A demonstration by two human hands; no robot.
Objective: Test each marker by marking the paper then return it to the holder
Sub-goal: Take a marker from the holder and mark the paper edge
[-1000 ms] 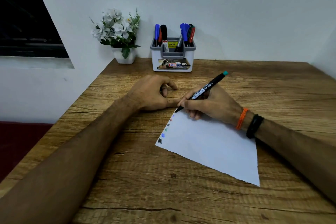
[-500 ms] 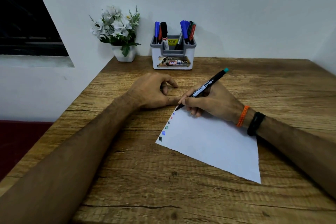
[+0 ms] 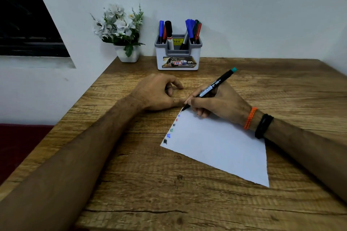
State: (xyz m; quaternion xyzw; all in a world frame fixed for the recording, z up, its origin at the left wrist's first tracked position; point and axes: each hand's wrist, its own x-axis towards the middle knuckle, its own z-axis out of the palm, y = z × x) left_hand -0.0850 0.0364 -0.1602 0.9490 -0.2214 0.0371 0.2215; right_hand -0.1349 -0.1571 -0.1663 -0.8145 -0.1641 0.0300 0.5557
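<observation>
Near the centre of the frame, a black marker (image 3: pixel 210 88) with a teal end is leaning up and to the right, its tip touching the top corner of the white paper (image 3: pixel 221 144). Around its lower barrel the right hand (image 3: pixel 216 103) is pinching it between thumb and curled fingers, the heel of the hand resting on the sheet. Down the paper's left edge a row of small coloured marks (image 3: pixel 171 129) is showing — black at the bottom, then blue, green and further ones going up toward the tip. Just left of the marker, the left hand (image 3: pixel 157 93) is lying on the wooden table (image 3: pixel 150 184) with fingers loosely curled and holding nothing; whether its thumb is touching the paper's corner I cannot tell. An orange band (image 3: pixel 249 118) and a black band (image 3: pixel 263 125) are sitting on the right wrist. Toward the upper middle of the frame, against the wall, the grey-and-white holder (image 3: pixel 178 56) is standing with blue, red, black and green markers (image 3: pixel 190 30) sticking up from its side compartments — well apart from the hands. Left of it, a white pot of pale flowers (image 3: pixel 120 30) is standing at the table's corner
</observation>
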